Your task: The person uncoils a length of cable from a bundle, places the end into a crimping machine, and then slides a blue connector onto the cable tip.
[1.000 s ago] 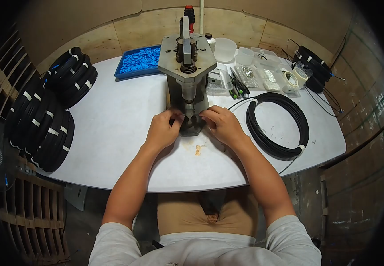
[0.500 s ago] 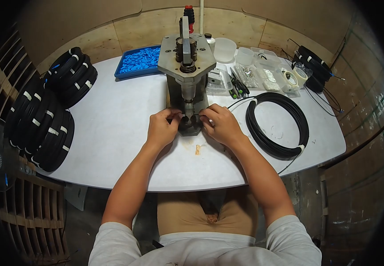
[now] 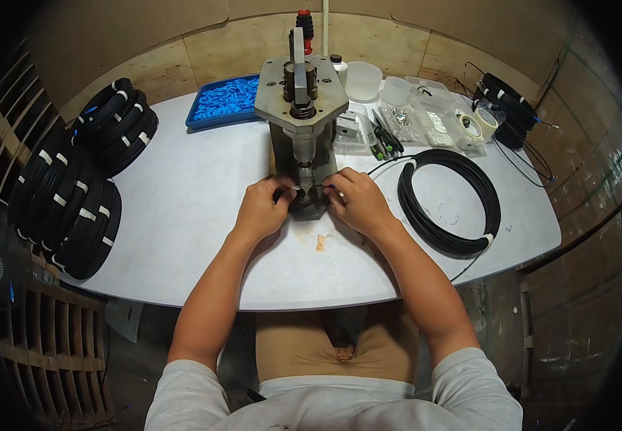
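Observation:
A metal press stands upright at the middle of the table, its ram pointing down between my hands. At the left of its lower end, my left hand pinches a small piece with a pale tip, too small to name. On the other side my right hand is closed with thumb and fingers round the end of a black cable. That cable runs back to a large black coil lying flat at the right. The fingers partly hide the ends of both pieces.
Stacks of black coils with white ties stand at the left. A blue tray of blue parts lies behind. Clear containers, pliers and tape rolls sit back right. More cable lies at the far right.
Both hands stay beside the press with nearly the same grip. The view has shifted very slightly, and a little more dark cable shows between the fingertips.

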A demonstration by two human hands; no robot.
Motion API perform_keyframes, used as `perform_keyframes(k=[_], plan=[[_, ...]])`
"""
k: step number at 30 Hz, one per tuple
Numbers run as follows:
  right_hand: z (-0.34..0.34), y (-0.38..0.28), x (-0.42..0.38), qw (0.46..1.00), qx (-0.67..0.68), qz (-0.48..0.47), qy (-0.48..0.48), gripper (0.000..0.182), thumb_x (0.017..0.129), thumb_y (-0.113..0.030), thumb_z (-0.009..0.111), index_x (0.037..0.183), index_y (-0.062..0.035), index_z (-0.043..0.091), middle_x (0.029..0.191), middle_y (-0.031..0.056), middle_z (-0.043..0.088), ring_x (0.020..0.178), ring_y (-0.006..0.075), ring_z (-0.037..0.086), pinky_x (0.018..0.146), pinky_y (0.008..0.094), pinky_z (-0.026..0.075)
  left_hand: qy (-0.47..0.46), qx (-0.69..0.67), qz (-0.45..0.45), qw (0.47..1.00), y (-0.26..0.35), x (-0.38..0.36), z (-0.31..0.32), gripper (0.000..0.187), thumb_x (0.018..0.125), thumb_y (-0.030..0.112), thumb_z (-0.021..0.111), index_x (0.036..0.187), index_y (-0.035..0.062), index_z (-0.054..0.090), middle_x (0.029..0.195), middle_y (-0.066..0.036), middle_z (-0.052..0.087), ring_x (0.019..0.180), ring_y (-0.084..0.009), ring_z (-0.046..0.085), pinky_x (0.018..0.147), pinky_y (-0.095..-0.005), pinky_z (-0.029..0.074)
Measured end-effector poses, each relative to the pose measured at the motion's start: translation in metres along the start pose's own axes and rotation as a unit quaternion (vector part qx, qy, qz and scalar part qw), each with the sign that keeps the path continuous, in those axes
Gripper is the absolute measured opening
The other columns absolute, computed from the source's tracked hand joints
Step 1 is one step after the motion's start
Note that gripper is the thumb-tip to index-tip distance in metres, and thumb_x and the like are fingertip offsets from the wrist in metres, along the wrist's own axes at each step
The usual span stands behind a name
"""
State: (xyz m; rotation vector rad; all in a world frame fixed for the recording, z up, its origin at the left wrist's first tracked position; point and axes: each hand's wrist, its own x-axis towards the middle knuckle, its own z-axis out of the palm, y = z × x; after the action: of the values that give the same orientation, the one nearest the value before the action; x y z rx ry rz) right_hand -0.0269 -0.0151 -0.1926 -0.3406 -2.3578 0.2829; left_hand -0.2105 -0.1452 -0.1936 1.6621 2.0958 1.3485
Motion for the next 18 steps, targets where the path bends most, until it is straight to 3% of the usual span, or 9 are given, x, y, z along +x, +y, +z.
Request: perform_keyframes(k=[18], plan=[[0.003, 0.01, -0.003, 1.0, -0.026, -0.009, 0.003, 0.013, 0.082, -0.009, 0.07, 0.095, -0.0082, 0.068, 0.087, 0.0078, 0.065, 0.08, 0.0287, 0.063, 0.076, 0.0389, 0.049, 0.005, -0.005, -0.019, 1.0, -0.003, 0.0, -0.001, 0.019, 0.084, 0.013, 0.071, 0.1, 0.0043, 0.075, 0.09, -0.016, 0.073, 0.075, -0.0259, 0.07, 0.071, -0.0334, 0.055]])
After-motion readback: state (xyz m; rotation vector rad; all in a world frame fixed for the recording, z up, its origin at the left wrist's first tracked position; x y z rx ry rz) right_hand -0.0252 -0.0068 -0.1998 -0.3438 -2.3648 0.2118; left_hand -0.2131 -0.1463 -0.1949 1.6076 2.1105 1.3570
